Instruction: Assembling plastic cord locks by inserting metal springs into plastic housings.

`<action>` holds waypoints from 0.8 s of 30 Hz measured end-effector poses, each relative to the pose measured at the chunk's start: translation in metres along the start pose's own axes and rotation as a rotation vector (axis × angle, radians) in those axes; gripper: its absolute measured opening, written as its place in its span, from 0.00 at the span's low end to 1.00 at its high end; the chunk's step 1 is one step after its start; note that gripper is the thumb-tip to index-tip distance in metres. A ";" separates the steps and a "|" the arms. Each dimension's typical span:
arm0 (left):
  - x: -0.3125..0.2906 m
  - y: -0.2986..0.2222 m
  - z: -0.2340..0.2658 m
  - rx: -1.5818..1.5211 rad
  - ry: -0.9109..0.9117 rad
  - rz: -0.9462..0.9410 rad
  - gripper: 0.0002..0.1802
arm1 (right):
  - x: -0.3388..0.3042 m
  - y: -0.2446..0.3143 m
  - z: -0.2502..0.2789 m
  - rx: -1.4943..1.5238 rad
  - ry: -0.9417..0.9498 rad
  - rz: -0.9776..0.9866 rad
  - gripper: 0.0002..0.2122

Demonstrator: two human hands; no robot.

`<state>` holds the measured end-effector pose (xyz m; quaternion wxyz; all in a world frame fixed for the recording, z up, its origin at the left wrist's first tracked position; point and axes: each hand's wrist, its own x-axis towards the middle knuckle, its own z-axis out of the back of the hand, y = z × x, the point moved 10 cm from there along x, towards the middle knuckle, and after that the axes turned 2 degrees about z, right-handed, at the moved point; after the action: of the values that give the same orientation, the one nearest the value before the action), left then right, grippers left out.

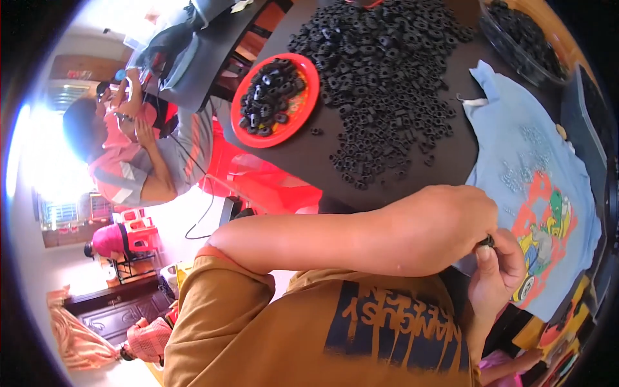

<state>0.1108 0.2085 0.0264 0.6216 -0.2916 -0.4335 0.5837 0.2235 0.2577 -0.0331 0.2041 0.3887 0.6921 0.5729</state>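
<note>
My left hand reaches across from the left with its fingers curled down, and its fingertips are partly hidden. Right against it, my right hand pinches a small black plastic part between thumb and finger. The two hands meet around this part, over the near edge of a light blue cloth with a cartoon print. Many tiny shiny bits are scattered on the cloth. Beyond my hands, a big heap of small black plastic parts spreads over the dark table.
Left of the heap, a red plate holds larger glossy black parts. A clear plastic box of black pieces stands far right, near a grey tray. Red plastic stools stand left. Another person sits there, hands raised.
</note>
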 end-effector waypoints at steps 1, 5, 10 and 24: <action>0.001 -0.004 0.001 0.025 0.019 0.025 0.05 | 0.000 -0.001 0.001 -0.033 -0.005 0.016 0.07; -0.005 -0.012 -0.002 0.074 -0.129 -0.202 0.07 | -0.003 -0.008 0.012 -0.126 -0.085 -0.007 0.06; -0.007 -0.018 -0.003 0.129 -0.180 -0.202 0.08 | -0.003 -0.010 0.013 -0.020 -0.060 -0.030 0.08; -0.013 -0.030 -0.008 0.234 -0.406 -0.309 0.14 | -0.005 -0.020 0.025 0.121 -0.152 -0.075 0.08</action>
<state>0.1329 0.1923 0.0462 0.6331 -0.0251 -0.5180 0.5746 0.2388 0.2688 -0.0594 0.2532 0.4164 0.7222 0.4908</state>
